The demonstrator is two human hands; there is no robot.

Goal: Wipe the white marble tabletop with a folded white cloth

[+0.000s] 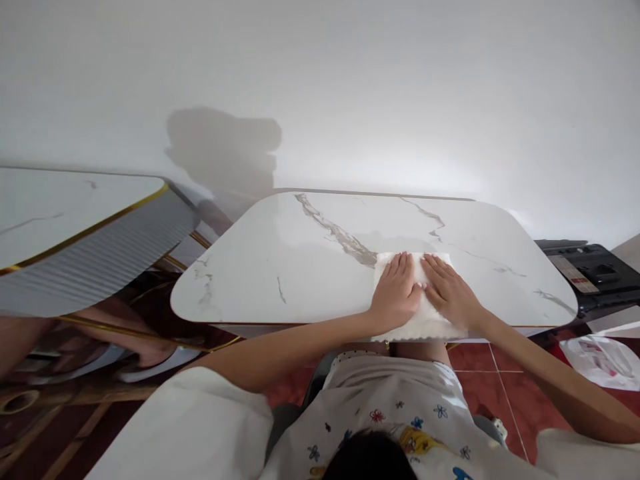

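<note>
A white cloth or paper towel lies spread on the white marble-patterned table, right of its middle. Its wavy near edge hangs slightly over the table's front edge. My left hand rests flat on the left part of it, fingers stretched forward. On the right part lies my right hand, also flat and angled inward. The two thumbs nearly meet at the middle. Whether anything lies under the cloth is hidden.
A second marble-topped table with a gold rim and ribbed side stands at left; a person's legs show beneath it. A white wall rises behind. At right are a black case-like object and a white plastic bag.
</note>
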